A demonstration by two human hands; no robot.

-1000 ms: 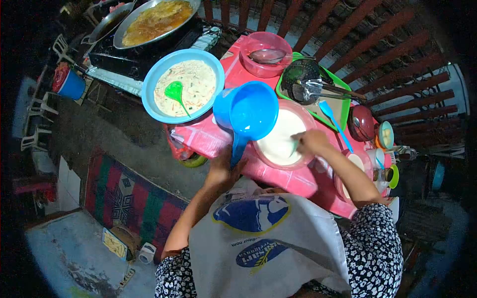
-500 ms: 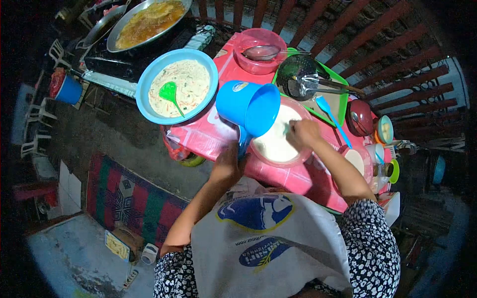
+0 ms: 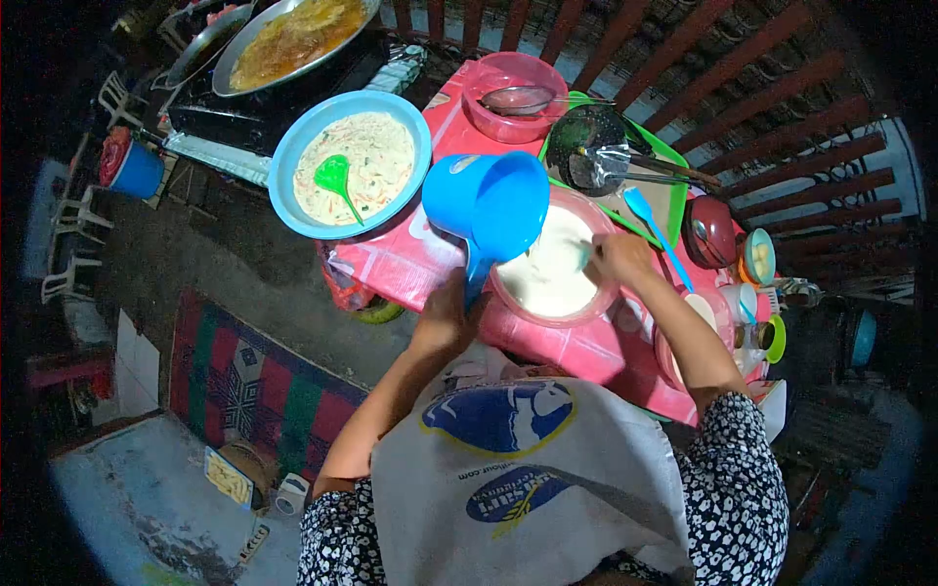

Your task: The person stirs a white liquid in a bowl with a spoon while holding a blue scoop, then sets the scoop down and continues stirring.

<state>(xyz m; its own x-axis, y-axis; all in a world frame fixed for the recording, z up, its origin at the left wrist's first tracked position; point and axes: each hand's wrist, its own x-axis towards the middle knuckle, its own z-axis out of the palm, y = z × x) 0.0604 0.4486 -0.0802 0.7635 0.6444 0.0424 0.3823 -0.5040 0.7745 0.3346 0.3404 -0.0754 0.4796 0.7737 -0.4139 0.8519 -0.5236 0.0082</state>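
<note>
My left hand [image 3: 445,313] is wrapped round the handle of a blue plastic jug [image 3: 454,195]. The jug tips over a pink bowl [image 3: 584,320], its mouth facing the white batter [image 3: 549,269] inside. Above that batter, at the bowl's right side, my right hand [image 3: 623,259] has its fingers closed. A small pale greenish part of some utensil seems to show at the fingertips, too blurred to name. Left of the jug stands a light blue basin [image 3: 283,195] of batter with vegetable shreds, and a green ladle [image 3: 333,176] rests in it.
Behind are a pink bowl with a strainer [image 3: 518,101] and a green tray [image 3: 670,156] holding dark utensils. A blue spatula [image 3: 657,230] lies to the right, near several small containers. A wide pan of oil [image 3: 293,44] with frying food sits on the stove [image 3: 230,122].
The jug has tilted further towards the bowl in my left hand. My right hand has shifted slightly to the right over the batter.
</note>
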